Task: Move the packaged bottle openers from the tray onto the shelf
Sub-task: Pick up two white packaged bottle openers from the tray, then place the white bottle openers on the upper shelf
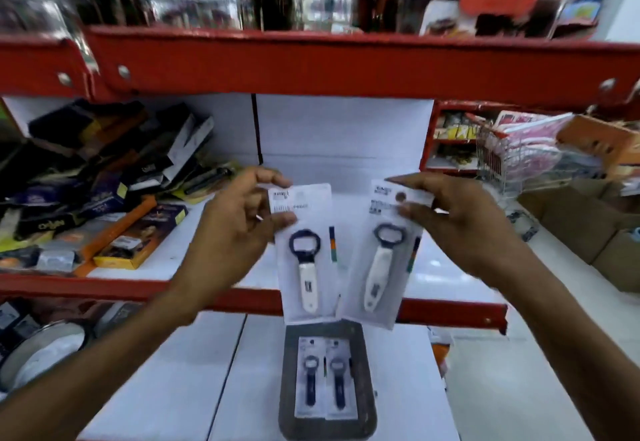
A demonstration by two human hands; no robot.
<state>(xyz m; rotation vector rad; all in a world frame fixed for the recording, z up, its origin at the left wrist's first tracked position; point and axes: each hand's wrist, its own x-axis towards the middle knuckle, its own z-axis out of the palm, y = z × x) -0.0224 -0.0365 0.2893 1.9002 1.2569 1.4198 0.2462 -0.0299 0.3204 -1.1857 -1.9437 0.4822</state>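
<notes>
My left hand (239, 229) pinches the top of a packaged bottle opener (306, 267), a white-handled opener on a white card. My right hand (460, 222) grips the top of a second packaged bottle opener (381, 267) of the same kind, tilted a little. Both cards hang upright in front of the white shelf (207, 253) with its red front rail. Below them, a dark grey tray (287, 388) lies on a lower white surface and holds two more packaged openers (327, 378) with dark handles, side by side.
Several boxed goods (104, 198) are piled on the left part of the shelf. A red upper shelf rail (346, 59) runs overhead. A wire basket (502, 163) and cardboard boxes (588, 225) stand at the right. Round metal pans (45, 347) sit at the lower left.
</notes>
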